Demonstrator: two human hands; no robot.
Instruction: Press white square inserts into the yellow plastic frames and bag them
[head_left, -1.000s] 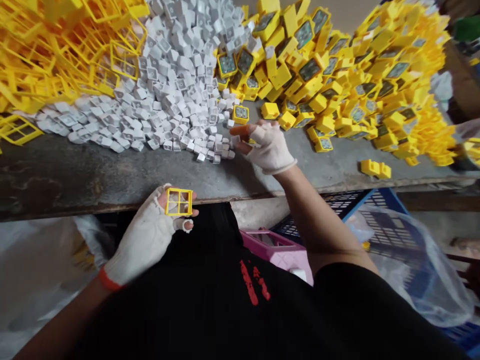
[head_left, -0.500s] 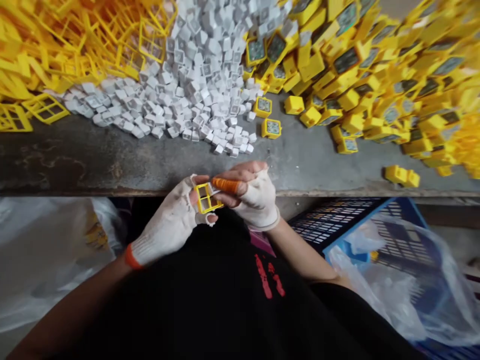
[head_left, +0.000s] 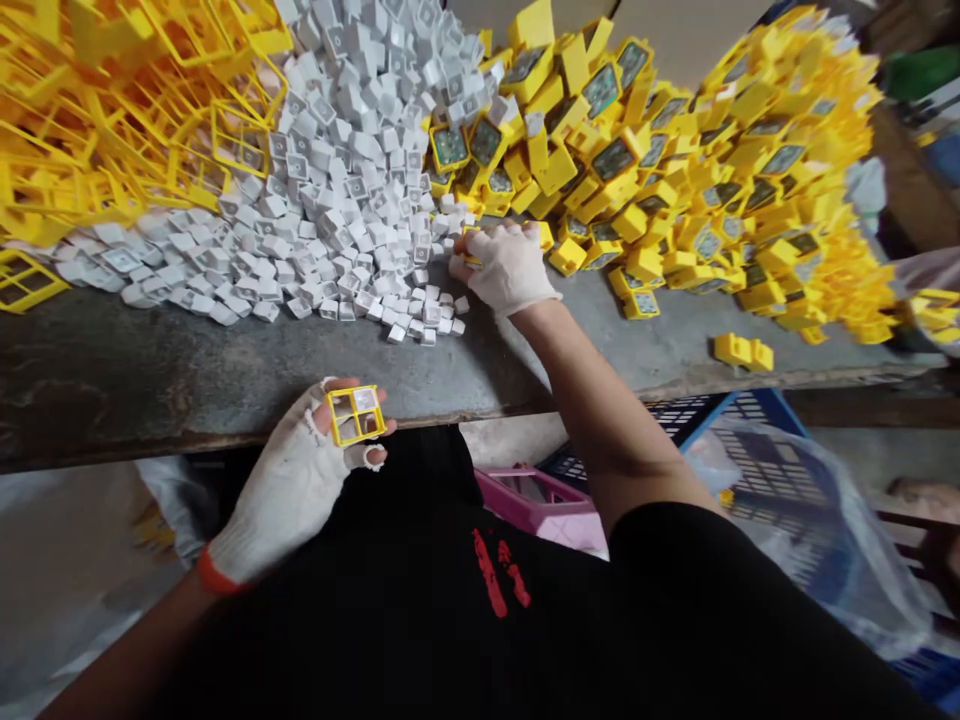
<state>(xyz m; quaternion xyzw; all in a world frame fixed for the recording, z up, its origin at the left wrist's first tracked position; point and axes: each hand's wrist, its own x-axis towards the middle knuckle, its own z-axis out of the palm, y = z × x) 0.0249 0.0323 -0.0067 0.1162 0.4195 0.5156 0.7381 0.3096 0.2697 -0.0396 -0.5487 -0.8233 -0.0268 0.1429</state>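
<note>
My left hand (head_left: 300, 470), in a white fingerless glove with an orange cuff, holds a yellow four-window frame (head_left: 355, 416) just over the bench's near edge. A white keycap-like piece (head_left: 365, 399) sits in its upper right window. Stretched out over the bench, my gloved right hand (head_left: 510, 265) has its fingers curled down on a small yellow block (head_left: 470, 261), mostly hidden beneath them. It lies where the heap of white caps (head_left: 352, 200) meets the heap of yellow blocks with grey, gridded faces (head_left: 600, 180).
A tangle of yellow frames (head_left: 112, 110) covers the bench's far left. Two joined yellow blocks (head_left: 743, 352) lie near the right front edge of the grey bench (head_left: 150, 385). Below are a blue crate (head_left: 757, 420) with clear plastic and a pink object (head_left: 536, 505).
My right hand has left the yellow frame and reached forward and across to the small yellow block. My left hand still holds the frame, now lower and further left in view.
</note>
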